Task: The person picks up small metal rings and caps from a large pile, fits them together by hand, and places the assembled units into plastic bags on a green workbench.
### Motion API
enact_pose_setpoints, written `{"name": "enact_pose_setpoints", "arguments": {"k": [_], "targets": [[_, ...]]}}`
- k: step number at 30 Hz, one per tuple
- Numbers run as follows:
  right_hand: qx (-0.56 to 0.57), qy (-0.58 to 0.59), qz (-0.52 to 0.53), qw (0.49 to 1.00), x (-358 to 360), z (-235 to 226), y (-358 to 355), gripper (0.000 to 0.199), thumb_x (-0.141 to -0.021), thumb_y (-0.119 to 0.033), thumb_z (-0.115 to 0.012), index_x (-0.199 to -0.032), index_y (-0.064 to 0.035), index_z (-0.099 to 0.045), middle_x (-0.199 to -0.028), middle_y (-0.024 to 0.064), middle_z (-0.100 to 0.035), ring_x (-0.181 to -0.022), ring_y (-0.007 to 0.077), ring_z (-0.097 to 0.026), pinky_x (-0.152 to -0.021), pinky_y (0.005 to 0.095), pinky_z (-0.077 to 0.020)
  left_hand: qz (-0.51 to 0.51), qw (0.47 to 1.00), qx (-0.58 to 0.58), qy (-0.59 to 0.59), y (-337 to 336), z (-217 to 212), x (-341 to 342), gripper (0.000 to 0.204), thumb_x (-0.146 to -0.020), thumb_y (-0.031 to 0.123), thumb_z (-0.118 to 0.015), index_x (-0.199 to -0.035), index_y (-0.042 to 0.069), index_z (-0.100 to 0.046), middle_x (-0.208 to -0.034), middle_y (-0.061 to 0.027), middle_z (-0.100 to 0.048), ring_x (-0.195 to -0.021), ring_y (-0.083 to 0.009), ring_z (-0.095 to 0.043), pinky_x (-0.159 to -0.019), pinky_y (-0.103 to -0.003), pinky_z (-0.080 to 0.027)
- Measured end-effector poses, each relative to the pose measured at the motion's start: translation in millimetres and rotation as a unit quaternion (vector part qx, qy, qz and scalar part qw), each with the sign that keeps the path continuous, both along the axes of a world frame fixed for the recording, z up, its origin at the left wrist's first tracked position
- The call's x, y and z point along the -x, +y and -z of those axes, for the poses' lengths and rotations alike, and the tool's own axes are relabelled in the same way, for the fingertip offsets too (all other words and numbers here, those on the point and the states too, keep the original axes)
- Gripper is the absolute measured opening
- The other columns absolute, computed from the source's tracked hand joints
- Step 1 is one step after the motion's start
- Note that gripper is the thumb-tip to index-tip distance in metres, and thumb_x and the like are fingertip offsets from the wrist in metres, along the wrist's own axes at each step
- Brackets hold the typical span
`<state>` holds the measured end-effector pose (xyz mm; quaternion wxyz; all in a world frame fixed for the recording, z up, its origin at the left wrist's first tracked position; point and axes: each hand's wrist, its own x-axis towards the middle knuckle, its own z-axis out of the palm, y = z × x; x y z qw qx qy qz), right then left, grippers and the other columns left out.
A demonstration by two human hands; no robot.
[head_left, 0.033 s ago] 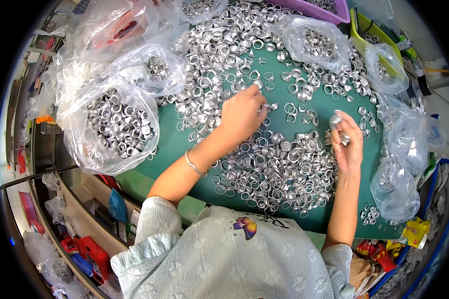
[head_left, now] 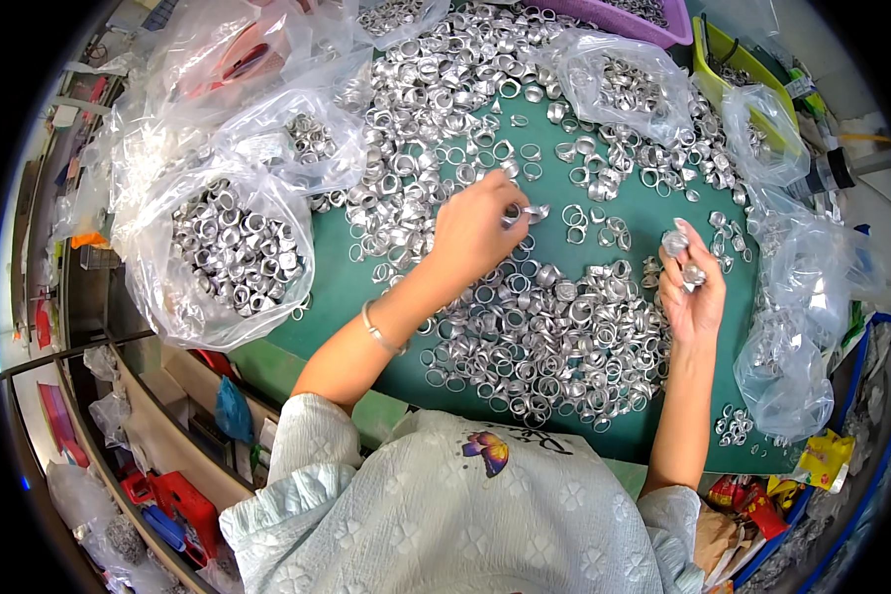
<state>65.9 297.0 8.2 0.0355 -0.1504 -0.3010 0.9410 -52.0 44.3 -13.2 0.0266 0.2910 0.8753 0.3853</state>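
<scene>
My left hand (head_left: 477,226) is curled nearly closed, with silver metal at its fingertips; I cannot tell how many pieces I grip. My right hand (head_left: 693,295) is half curled, palm turned up, holding a few chunky silver rings (head_left: 674,242) among the fingers. Between my hands and nearer my body, a dense ring pile (head_left: 564,342) lies on the green surface (head_left: 554,247). Left of my left hand stands an open clear bag (head_left: 156,287) of rings. Beyond both hands is a purple basket (head_left: 660,33).
</scene>
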Motion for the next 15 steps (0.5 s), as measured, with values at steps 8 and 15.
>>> {"name": "enact_pose_setpoints", "arguments": {"k": [8,15], "targets": [[0.025,0.012,-0.024,0.999,-21,9,8,0.021,-0.087,-0.005,-0.057,-0.104,0.005,-0.055,-0.107,0.0123,-0.051,-0.065,0.0106,-0.04,-0.039,0.0168,-0.0326,0.096,0.661,-0.456,-0.589,-23,-10,-5,0.017,-0.089,0.021,-0.057,-0.082,0.005,-0.058,-0.091,-0.013,-0.064,-0.075,-0.0199,-0.063,-0.043,-0.02,-0.042],[-0.727,-0.047,-0.073,0.681,-11,3,-10,0.031,-0.076,-0.003,-0.07,-0.106,-0.0091,-0.067,-0.071,0.0033,-0.056,-0.059,0.0133,-0.048,-0.056,0.0283,-0.0407,0.043,0.825,-0.26,-0.5,-7,-21,-25,0.017,-0.085,0.019,-0.065,-0.096,0.007,-0.062,-0.081,-0.0058,-0.065,-0.066,-0.0151,-0.065,-0.043,-0.023,-0.046]]}}
